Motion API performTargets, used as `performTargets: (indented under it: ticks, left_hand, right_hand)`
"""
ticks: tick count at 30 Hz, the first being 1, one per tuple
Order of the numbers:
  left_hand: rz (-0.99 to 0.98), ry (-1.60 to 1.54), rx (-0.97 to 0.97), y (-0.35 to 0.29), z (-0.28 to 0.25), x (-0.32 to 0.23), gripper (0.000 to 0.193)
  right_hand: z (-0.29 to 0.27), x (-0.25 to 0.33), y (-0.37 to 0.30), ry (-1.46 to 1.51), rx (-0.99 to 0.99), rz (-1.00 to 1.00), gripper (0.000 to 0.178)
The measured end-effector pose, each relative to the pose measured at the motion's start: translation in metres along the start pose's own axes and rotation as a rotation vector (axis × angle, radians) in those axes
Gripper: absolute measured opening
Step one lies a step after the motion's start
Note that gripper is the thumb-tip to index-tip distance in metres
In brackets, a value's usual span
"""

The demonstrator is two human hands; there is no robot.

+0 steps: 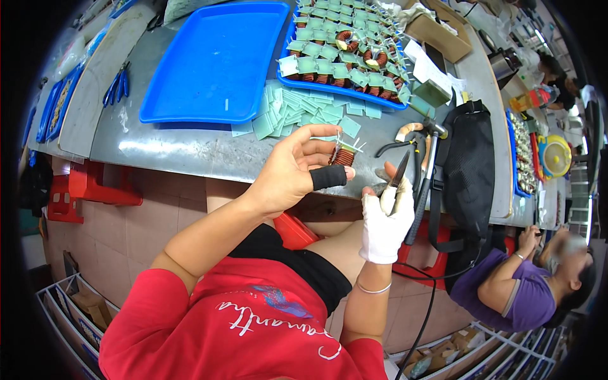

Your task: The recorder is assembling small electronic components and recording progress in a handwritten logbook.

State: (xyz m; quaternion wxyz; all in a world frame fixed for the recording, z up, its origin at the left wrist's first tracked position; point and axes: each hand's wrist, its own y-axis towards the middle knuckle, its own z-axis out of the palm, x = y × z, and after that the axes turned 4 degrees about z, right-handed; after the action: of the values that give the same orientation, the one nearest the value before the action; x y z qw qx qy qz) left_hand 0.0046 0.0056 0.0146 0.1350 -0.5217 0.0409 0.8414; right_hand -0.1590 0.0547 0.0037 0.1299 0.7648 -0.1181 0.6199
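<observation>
My left hand (285, 168), its thumb wrapped in black tape, pinches a copper-wound coil (342, 156) above the near edge of the metal table. A thin green plate (348, 145) with thin wires sticks out at the coil's top. In a white glove with bare fingertips, my right hand (391, 218) is closed round a pointed, dark-tipped hand tool (399, 172). The tool's tip points up and away, a little right of the coil and apart from it. My fingers hide part of its handle, so its exact kind is unclear.
Loose green plates (297, 111) lie before a blue tray (288, 76) full of coils. Left stands another blue tray (206, 63). Pliers (415, 149), a hammer (434, 130), a tape roll (407, 130) and a black bag (470, 158) lie right. A co-worker (516, 282) sits far right.
</observation>
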Motion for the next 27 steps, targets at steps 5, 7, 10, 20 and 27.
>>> performTargets:
  ticks: [5, 7, 10, 20, 27]
  left_hand:
    - [0.017, 0.048, 0.002, 0.0, 0.0, -0.001, 0.061]
    - [0.0, 0.055, 0.0, 0.001, 0.0, -0.001, 0.06]
    - [-0.016, 0.001, 0.003, 0.002, 0.0, -0.002, 0.059]
    - [0.014, 0.163, -0.024, 0.013, -0.01, -0.011, 0.061]
    - [0.321, 0.463, -0.064, 0.057, -0.033, -0.037, 0.06]
  right_hand:
    - [0.005, -0.009, 0.013, -0.116, -0.05, -0.118, 0.046]
    - [0.006, -0.019, 0.019, -0.169, -0.082, -0.183, 0.044]
    - [0.006, -0.037, 0.026, -0.253, -0.131, -0.273, 0.042]
    - [0.01, -0.045, 0.033, -0.219, -0.165, -0.283, 0.045]
    - [0.008, -0.05, 0.036, -0.253, -0.158, -0.289, 0.044]
